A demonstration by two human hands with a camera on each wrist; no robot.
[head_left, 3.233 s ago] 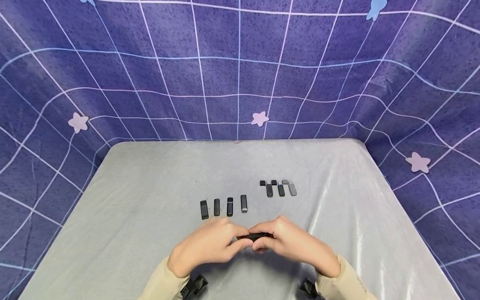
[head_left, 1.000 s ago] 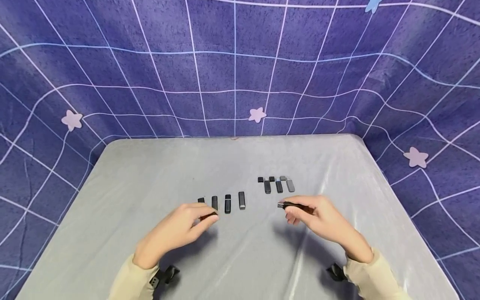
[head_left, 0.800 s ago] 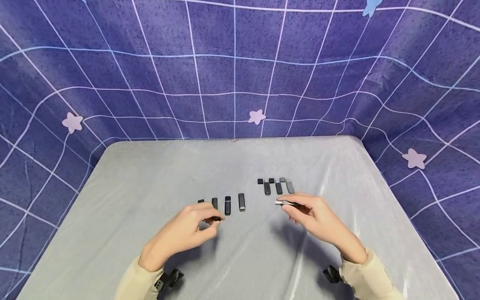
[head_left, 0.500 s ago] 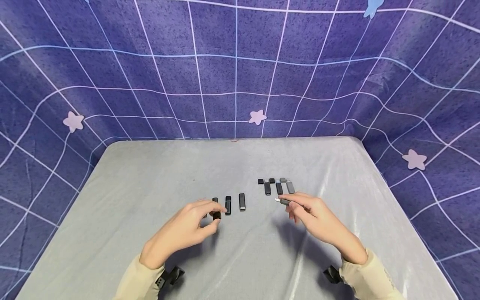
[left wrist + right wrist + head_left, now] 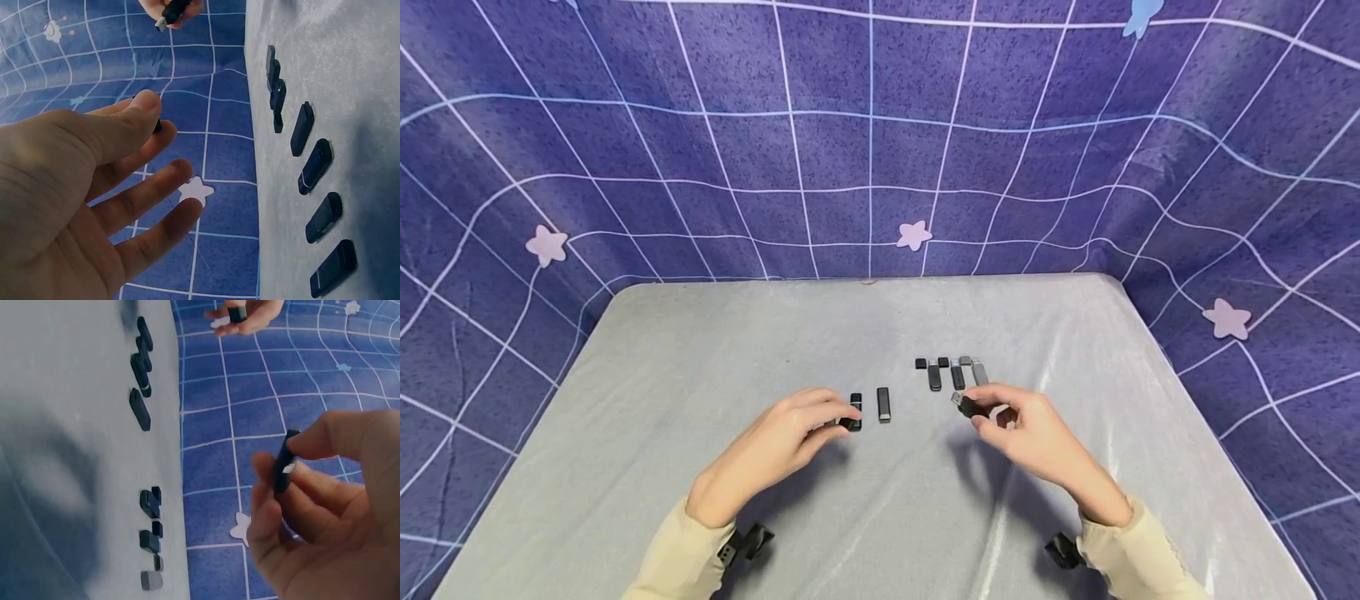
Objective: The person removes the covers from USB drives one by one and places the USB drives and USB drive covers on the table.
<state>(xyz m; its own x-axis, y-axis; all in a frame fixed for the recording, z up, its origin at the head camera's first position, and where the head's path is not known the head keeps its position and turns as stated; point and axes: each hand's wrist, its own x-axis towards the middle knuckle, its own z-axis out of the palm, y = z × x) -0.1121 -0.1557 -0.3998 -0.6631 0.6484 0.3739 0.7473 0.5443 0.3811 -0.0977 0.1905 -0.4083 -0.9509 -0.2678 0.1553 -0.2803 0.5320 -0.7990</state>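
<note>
Head view: both hands are hovering above the grey surface (image 5: 700,350), well apart from each other.
Left hand (image 5: 782,442): thumb and forefinger are pinching a small black cap (image 5: 237,314); the remaining fingers are spreading apart, as the left wrist view is showing.
Right hand (image 5: 1033,429): fingers are pinching a black USB stick (image 5: 973,407), whose bare metal plug (image 5: 957,399) is pointing leftward.
Closed sticks (image 5: 303,129): four black ones are lying in a row on the surface, the left hand hiding two from the head view.
Open sticks (image 5: 934,377): two black and one grey are lying farther right, a loose cap (image 5: 921,363) resting beside each.
Backdrop (image 5: 835,150): blue-purple gridded cloth is hanging behind.
</note>
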